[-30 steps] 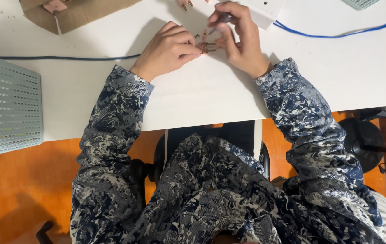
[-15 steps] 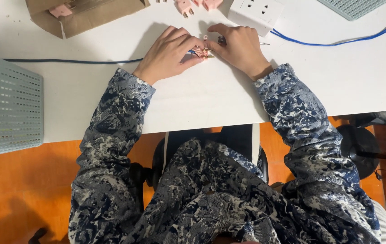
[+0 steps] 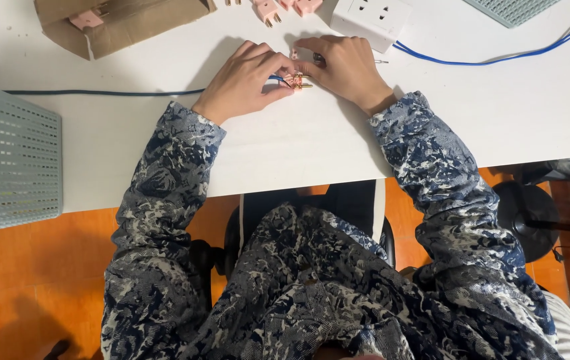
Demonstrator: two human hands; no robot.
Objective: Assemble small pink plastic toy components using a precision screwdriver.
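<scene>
white desk (image 3: 165, 153) fills the upper part of the view, orange floor (image 3: 25, 267) below it, person seated in a blue-grey patterned jacket. pale green perforated basket (image 3: 12, 167) at the desk's left edge, another meshed one (image 3: 508, 8) at the top right corner. open brown cardboard box (image 3: 125, 27) top left with a pink piece inside. white socket block (image 3: 372, 19) at top centre, just beyond the right hand. dark blue cable (image 3: 98, 92) runs along the desk from the left to the left hand; brighter blue cable (image 3: 492, 61) runs right from the socket block. loose pink plugs (image 3: 266, 9) lie near the top edge with metal prongs showing. left hand (image 3: 245, 80) palm down, fingers pinched narrow on the small plug part (image 3: 296, 81), which sits on the desk between both hands: pinkish-red body, brass-coloured metal pin sticking out to the right, blue wire entering from the left. right hand (image 3: 346, 67) curled, fingertips touching the same plug part from above; a thin metal tool tip (image 3: 382, 61) pokes out from under it, grip on it cannot tell
</scene>
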